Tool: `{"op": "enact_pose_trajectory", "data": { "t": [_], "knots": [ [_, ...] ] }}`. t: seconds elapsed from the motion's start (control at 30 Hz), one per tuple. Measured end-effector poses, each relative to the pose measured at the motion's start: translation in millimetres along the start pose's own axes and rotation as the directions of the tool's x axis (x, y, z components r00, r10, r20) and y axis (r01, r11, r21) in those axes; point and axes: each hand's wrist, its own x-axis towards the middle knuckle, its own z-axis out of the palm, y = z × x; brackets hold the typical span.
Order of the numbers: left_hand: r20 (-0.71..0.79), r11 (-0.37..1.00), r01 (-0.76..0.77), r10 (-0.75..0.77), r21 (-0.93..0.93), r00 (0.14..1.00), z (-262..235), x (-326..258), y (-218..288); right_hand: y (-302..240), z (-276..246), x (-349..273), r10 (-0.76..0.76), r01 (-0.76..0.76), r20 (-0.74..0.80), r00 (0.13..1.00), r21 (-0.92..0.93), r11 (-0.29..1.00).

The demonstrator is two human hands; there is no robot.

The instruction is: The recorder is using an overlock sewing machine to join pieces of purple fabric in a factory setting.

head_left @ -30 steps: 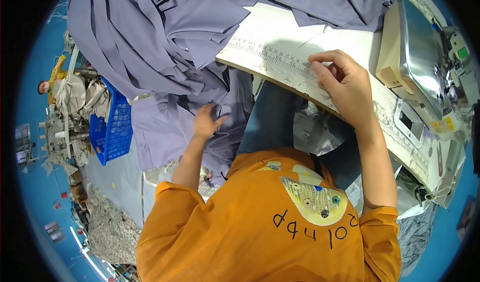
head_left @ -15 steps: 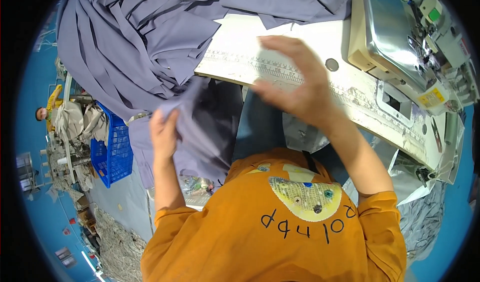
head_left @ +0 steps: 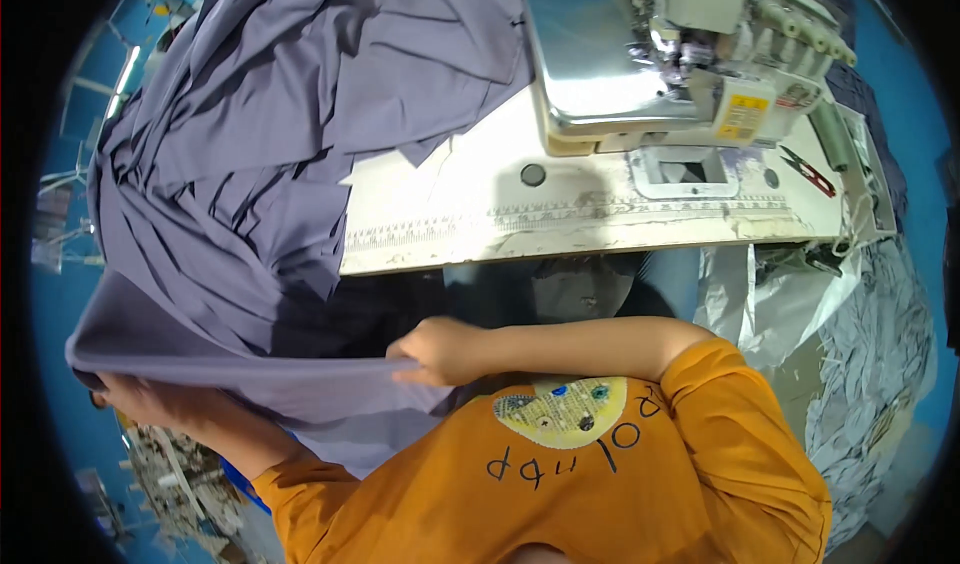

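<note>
A piece of grey-violet fabric (head_left: 230, 369) is stretched flat between my two hands in front of my orange shirt. My left hand (head_left: 135, 396) grips its left end low at the left, partly hidden under the cloth. My right hand (head_left: 435, 349) pinches its right end near my chest, just below the table's front edge. A large heap of the same grey-violet fabric (head_left: 290, 134) drapes over the table's left side and hangs down toward the stretched piece.
A white sewing table (head_left: 560, 214) with a ruler strip along its front edge carries a sewing machine (head_left: 660, 54) at the back right. Small snips (head_left: 808, 172) lie at the table's right. Pale fabric and plastic (head_left: 860, 364) pile up at the right.
My view has swung right, toward the machine. My right hand left the table and came down to the cloth; my left hand moved out left, and the piece is now pulled taut between them.
</note>
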Motion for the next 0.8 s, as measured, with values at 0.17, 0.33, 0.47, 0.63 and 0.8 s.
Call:
{"op": "enact_pose_trajectory", "data": {
  "t": [0.17,0.33,0.47,0.63,0.8],
  "knots": [
    [-0.073,0.925,-0.377,0.374,-0.039,0.925,75.8,71.9,-4.0,-43.7,-79.3,-54.1,-0.289,-0.004,-0.616,0.733,-0.429,0.903],
    [-0.097,0.514,-0.079,-0.008,-0.854,0.995,176.8,111.8,150.8,-77.6,-112.2,-133.0,-0.561,-0.357,-0.718,0.412,-0.694,0.625],
    [0.316,0.392,0.232,0.163,-0.890,0.935,157.3,58.6,214.1,-65.5,-85.6,-212.4,-0.538,-0.479,-0.686,0.491,-0.728,0.491],
    [0.399,-0.110,0.714,0.766,-0.691,0.504,121.3,-13.8,245.5,-85.6,-98.9,-211.2,-0.336,-0.263,-0.910,0.245,-0.396,0.880],
    [0.320,0.032,0.641,0.885,-0.767,0.339,120.5,-32.9,254.0,-106.1,-146.0,-178.6,0.065,0.133,-0.818,0.571,0.170,0.976]
  ]
}}
